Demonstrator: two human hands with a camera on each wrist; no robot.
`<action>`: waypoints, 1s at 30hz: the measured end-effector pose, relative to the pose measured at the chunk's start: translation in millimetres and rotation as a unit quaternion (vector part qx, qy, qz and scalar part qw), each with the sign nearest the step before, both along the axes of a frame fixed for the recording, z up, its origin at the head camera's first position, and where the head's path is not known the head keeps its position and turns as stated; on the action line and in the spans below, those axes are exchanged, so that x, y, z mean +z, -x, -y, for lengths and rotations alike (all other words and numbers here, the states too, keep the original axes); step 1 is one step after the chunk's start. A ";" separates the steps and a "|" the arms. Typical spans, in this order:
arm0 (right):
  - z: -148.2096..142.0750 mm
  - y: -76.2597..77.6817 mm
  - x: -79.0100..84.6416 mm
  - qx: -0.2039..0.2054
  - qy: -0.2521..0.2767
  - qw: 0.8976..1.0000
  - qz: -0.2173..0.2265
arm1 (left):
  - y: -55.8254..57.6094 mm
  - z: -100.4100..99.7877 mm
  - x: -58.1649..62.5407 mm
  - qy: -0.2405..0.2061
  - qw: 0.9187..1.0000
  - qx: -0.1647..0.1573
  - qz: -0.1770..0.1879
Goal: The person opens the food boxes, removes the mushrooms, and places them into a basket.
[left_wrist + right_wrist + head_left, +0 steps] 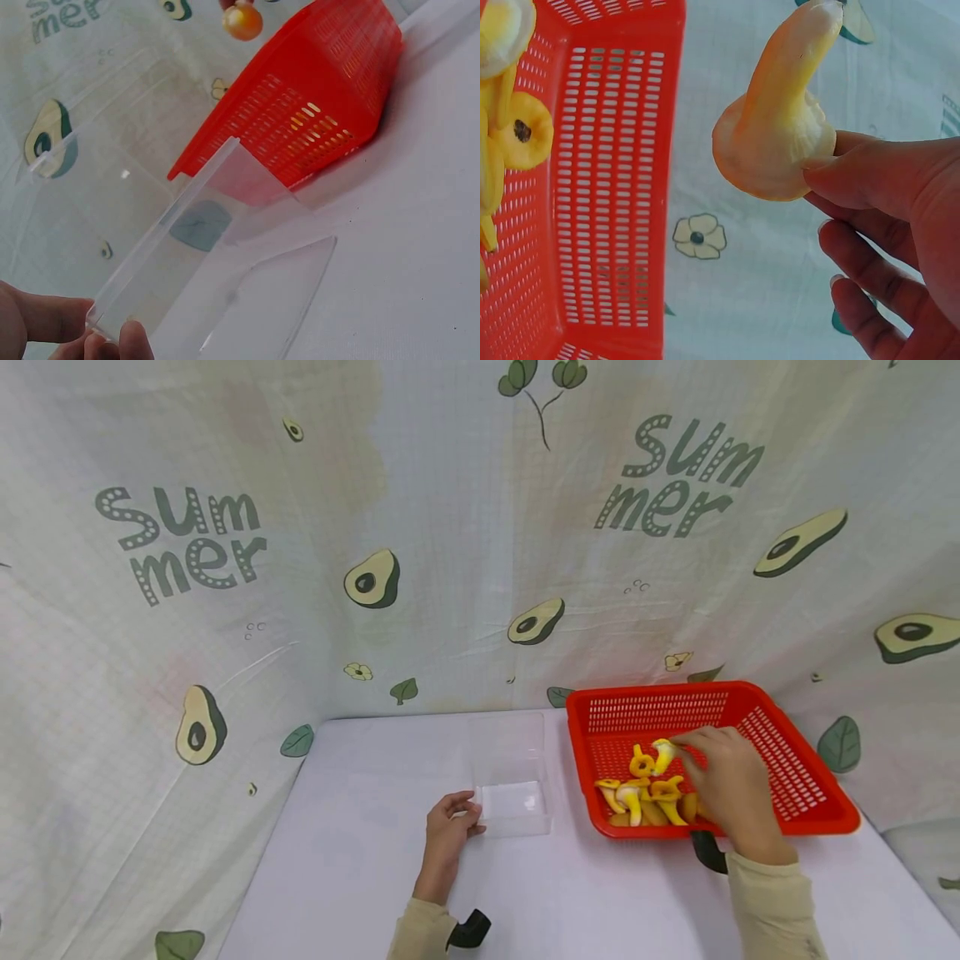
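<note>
My right hand (729, 781) pinches a yellow mushroom (780, 127) by its cap between thumb and fingers, with the pale stem pointing up in the right wrist view. In the head view that hand is over the red plastic basket (806, 785), where several more yellow mushrooms (630, 802) lie in the near left part. My left hand (447, 839) grips the left rim of a clear plastic box (513, 827), thumb on one side of the wall and fingers on the other. The box's clear lid (508, 733) is folded back, and nothing shows inside the box.
The basket stands right of the box on a white table (360, 827). Behind the table hangs a pale cloth (450, 568) printed with avocados and lettering. Black wrist mounts (470, 930) stick out beside both sleeves.
</note>
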State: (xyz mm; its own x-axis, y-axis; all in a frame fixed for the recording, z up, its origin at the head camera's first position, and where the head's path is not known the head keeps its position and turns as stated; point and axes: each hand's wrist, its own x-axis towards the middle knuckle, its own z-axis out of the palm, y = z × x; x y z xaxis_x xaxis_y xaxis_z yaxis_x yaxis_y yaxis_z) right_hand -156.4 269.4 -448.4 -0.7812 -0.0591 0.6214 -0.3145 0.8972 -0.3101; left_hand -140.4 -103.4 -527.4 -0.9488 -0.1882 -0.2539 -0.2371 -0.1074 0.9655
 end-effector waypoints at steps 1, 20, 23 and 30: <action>-1.4 -0.2 -0.6 -0.001 -0.001 1.000 0.001 | -0.1 0.1 -0.4 0.000 1.000 0.000 0.001; -36.6 0.0 -8.7 -0.033 0.010 0.997 0.074 | -0.6 0.3 0.4 -0.002 1.000 -0.004 -0.007; -35.5 -1.4 -10.0 -0.038 0.014 0.995 0.094 | 0.3 0.6 -0.3 -0.003 1.000 -0.003 -0.008; -30.9 -9.3 -16.5 -0.050 0.014 0.990 0.130 | -0.3 1.1 -0.8 -0.004 1.000 -0.007 -0.009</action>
